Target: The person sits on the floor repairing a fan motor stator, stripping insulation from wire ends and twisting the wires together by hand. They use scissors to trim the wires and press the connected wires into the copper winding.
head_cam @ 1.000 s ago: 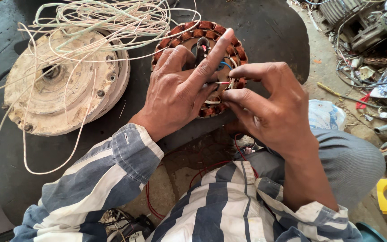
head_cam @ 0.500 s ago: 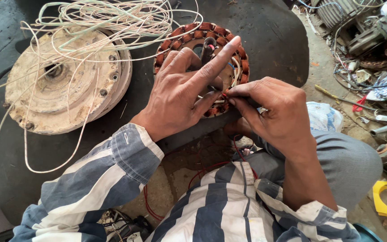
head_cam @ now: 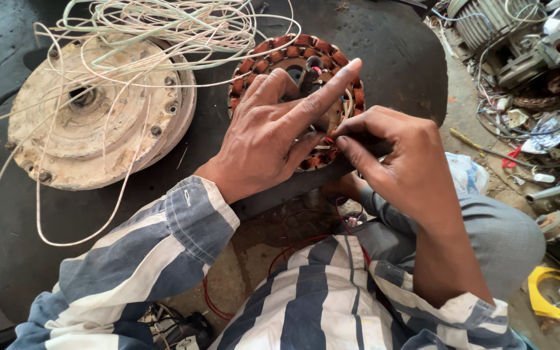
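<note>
Sitting on a big dark worktop are a pale round metal cover near the left edge and a ring of copper coils near the top middle. Loose white wire lies over the cover. Left hand rests flat and open on the ring. Right hand pinches a thin red wire at the ring's lower side.

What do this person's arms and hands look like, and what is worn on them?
Both hands, left hand and right hand, are bare: no gloves, rings or watch in view. Both arms wear a blue-and-white broad-striped shirt, the left sleeve reaching the wrist with a buttoned-style cuff, the right sleeve pushed up the forearm.
</note>
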Demonstrator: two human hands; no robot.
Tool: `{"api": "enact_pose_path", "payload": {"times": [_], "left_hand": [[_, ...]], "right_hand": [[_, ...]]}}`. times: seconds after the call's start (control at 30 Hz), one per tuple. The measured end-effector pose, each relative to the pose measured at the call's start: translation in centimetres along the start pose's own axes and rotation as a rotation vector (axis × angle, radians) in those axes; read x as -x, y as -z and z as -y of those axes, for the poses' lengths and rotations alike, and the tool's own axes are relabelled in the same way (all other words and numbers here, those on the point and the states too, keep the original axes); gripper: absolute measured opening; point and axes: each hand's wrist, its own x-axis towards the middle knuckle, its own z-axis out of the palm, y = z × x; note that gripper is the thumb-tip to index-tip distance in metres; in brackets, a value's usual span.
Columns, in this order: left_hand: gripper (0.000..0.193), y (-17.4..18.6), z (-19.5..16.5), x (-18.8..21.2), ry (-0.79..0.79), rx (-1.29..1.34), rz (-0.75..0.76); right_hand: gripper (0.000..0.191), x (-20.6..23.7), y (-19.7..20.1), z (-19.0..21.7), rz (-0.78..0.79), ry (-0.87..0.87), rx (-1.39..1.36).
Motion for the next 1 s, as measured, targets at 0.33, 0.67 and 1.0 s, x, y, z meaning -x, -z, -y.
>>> {"api": "enact_pose_path", "payload": {"times": [0.33, 0.67, 1.0], "left_hand": [[0.089, 0.0, 0.2, 0.0, 0.035, 0.039, 0.048], [0.098, -0.3, -0.6, 0.2, 0.076, -0.009, 0.067], [0.101, -0.6, -0.8, 0.1, 0.091, 0.053, 0.074]], "right_hand": [[0.016, -0.9, -0.1, 0.2, 0.058, -0.132, 0.018], [0.02, -1.5, 0.0, -0.2, 0.137, -0.224, -0.006], [0.014, -1.4, 1.4, 0.1, 0.117, -0.022, 0.018]]}}
